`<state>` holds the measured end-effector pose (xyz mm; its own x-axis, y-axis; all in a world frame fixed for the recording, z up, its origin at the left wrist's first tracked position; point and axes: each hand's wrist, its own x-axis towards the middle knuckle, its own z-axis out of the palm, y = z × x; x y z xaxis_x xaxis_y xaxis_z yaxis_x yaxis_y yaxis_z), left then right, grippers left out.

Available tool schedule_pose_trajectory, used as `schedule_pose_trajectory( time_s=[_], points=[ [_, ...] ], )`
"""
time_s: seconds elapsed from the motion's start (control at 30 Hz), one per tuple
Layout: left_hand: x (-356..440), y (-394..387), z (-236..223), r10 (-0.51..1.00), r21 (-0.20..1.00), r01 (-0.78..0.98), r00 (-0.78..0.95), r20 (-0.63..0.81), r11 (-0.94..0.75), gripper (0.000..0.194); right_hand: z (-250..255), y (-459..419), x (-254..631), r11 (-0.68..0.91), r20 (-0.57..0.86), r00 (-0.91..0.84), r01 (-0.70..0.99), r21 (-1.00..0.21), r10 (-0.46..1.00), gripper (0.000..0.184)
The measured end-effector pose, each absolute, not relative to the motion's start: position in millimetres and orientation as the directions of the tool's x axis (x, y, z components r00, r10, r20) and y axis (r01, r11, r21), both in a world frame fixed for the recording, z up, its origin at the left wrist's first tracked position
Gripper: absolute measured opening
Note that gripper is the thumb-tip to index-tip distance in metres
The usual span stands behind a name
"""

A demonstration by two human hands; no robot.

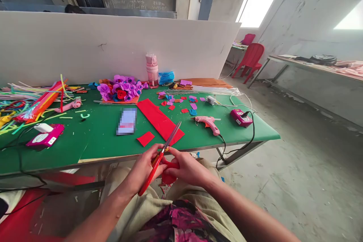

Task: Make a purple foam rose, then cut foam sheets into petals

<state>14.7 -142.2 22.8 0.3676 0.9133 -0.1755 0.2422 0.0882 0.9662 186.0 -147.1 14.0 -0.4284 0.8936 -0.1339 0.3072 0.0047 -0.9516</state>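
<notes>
Red-handled scissors [171, 135] point up and away over the table's front edge, their blades nearly together. My right hand [189, 167] is closed around one handle loop, while the other handle crosses in front of my left hand [146, 168]. The left fingers are curled inward against the right ones, and what they pinch is mostly hidden. Below the fingers, a small red piece [169, 179] shows above my lap. Just beyond the hands, a long red paper strip [159, 119] and a smaller red rectangle [145, 138] lie on the green tabletop [99, 138].
A pink glue gun [208, 123] and a magenta power box [241, 117] with cables sit at right. Small coloured squares [193, 106], purple paper flowers [124, 89], a pink bottle [152, 70] and a phone [126, 121] lie beyond. Pipe cleaners [25, 102] cover the left.
</notes>
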Motion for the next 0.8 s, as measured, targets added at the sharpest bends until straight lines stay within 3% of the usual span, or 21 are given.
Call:
schedule_pose_trajectory(
  time_s=[0.1, 0.23, 0.33, 0.43, 0.57, 0.8],
  points=[
    [19.1, -145.6, 20.0, 0.926, 0.969, 0.233, 0.341, -0.165, 0.087, 0.039, 12.1, -149.3, 189.3, -0.048, -0.155, -0.462, 0.234, -0.971, 0.873, 0.052],
    [25.6, -150.2, 15.7, 0.976, 0.985, 0.094, 0.15, -0.161, 0.148, 0.044, 1.3, -149.3, 191.0, -0.165, -0.143, -0.378, -0.028, -0.986, 0.915, 0.056],
    [29.9, -153.0, 8.2, 0.988, 0.988, -0.027, -0.023, -0.156, 0.155, 0.048, -10.7, -151.9, 184.1, -0.297, -0.238, -0.209, -0.326, -0.898, 0.948, 0.054],
    [33.5, -155.7, -1.1, 0.981, 0.985, -0.079, -0.103, -0.161, 0.153, 0.05, -19.9, -158.2, 171.2, -0.338, -0.28, -0.189, -0.527, -0.78, 0.941, 0.052],
    [39.7, -159.9, -5.2, 0.975, 0.982, -0.125, -0.151, -0.162, 0.144, 0.047, -22.1, -164.9, 158.3, -0.249, -0.222, -0.115, -0.522, -0.816, 0.968, 0.034],
    [49.0, -165.0, -8.5, 0.975, 0.986, -0.107, -0.17, -0.142, 0.125, 0.045, -24.0, -163.9, 159.0, -0.252, -0.269, -0.033, -0.473, -0.844, 0.963, 0.029]
  ],
)
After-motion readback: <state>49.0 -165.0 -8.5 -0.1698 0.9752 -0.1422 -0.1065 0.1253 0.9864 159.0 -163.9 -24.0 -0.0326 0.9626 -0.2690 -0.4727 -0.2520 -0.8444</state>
